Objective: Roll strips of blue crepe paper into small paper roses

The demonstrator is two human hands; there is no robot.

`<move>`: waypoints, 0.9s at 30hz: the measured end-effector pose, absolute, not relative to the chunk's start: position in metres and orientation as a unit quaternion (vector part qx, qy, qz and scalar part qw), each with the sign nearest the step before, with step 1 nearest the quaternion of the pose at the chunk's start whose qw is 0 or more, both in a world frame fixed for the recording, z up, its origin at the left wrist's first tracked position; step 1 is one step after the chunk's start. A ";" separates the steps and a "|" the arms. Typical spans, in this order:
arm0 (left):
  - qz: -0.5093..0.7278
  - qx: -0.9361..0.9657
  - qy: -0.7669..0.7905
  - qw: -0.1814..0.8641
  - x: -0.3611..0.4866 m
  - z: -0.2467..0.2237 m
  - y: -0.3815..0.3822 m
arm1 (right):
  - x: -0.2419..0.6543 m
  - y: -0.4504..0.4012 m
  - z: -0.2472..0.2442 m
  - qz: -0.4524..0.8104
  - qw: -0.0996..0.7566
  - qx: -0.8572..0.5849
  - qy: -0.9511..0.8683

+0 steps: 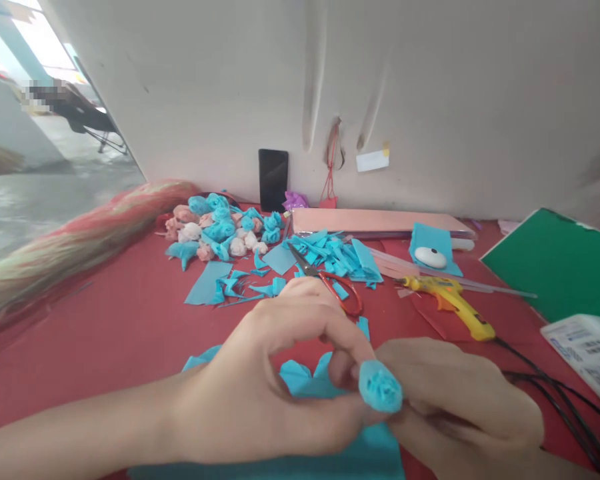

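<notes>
Between my two hands, low in the head view, is a small rolled blue paper flower [381,387]. My left hand [285,373] pinches its left side between thumb and index finger. Against its right side, my right hand [460,400] has its fingers closed; they touch the flower's base, and the fingertips are partly hidden. Under both hands lies a larger sheet of blue crepe paper [310,383] with a scalloped edge. Beyond my left hand are open red-handled scissors [353,301] beside a heap of blue paper scraps [330,253].
Finished blue, pink and white paper flowers [220,227] are piled at the back left. A yellow glue gun [455,303] lies right, near a green board [555,267] and a white box [585,353]. A black phone [273,180] leans against the wall.
</notes>
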State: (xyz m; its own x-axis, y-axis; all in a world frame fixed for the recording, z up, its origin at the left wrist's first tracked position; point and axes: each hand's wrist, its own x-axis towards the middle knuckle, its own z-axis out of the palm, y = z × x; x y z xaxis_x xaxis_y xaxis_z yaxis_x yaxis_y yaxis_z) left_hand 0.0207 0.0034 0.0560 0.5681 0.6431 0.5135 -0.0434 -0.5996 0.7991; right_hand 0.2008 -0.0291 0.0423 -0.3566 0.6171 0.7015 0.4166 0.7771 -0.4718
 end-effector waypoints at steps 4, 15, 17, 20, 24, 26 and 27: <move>0.427 0.804 0.197 0.364 0.021 0.057 0.005 | 0.202 -0.034 0.046 0.151 0.455 -0.309 -0.821; 0.360 0.862 0.225 0.275 0.015 0.055 0.003 | 0.195 -0.041 0.040 0.027 0.477 -0.393 -0.785; 0.354 0.867 0.224 0.271 0.013 0.053 0.002 | 0.193 -0.044 0.038 0.029 0.484 -0.392 -0.782; 0.351 0.868 0.219 0.275 0.011 0.051 0.003 | 0.189 -0.044 0.036 0.035 0.474 -0.411 -0.778; 0.347 0.860 0.237 0.290 0.010 0.050 0.002 | 0.183 -0.038 0.038 0.000 0.453 -0.417 -0.788; 0.339 0.855 0.247 0.304 0.009 0.050 0.001 | 0.181 -0.034 0.040 -0.017 0.447 -0.415 -0.793; 0.334 0.853 0.251 0.312 0.009 0.050 0.000 | 0.180 -0.032 0.041 -0.024 0.444 -0.415 -0.794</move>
State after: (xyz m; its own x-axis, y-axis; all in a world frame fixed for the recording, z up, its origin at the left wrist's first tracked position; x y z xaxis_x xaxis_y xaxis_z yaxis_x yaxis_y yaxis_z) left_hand 0.0093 0.0004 0.0505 0.6504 0.6370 0.4139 0.2201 -0.6794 0.6999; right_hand 0.1802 -0.0324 0.0407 -0.2610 0.6369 0.7254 0.6799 0.6548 -0.3302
